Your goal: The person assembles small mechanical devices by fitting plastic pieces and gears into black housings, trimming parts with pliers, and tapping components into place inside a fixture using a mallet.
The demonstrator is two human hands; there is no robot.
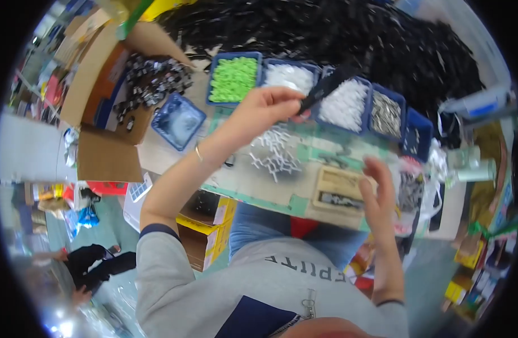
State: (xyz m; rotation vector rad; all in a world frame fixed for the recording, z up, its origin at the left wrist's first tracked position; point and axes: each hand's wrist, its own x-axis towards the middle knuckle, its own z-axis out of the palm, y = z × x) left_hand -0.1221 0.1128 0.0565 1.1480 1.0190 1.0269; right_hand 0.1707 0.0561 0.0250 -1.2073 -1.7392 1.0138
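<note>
My left hand (273, 107) pinches one end of a flat black plastic piece (327, 88), raised above the bins and tilted up to the right. My right hand (378, 194) is open, thumb and fingers apart, beside a beige block fixture (333, 181). A dark, narrow part (340, 199) lies in the fixture's front slot. Between my hands, a small heap of white branched plastic parts (274, 153) rests on the green-and-white work surface (245, 183). Small grey pieces (333, 160) lie just behind the fixture. Both hands are slightly blurred.
Blue bins hold green pieces (233, 80), white pieces (344, 105) and metal pins (386, 114). Behind them spreads a large pile of black pieces (326, 34). At left stand a cardboard box (107, 155) of dark metallic parts and a blue tray (179, 121). A seated person (81, 273) is at lower left.
</note>
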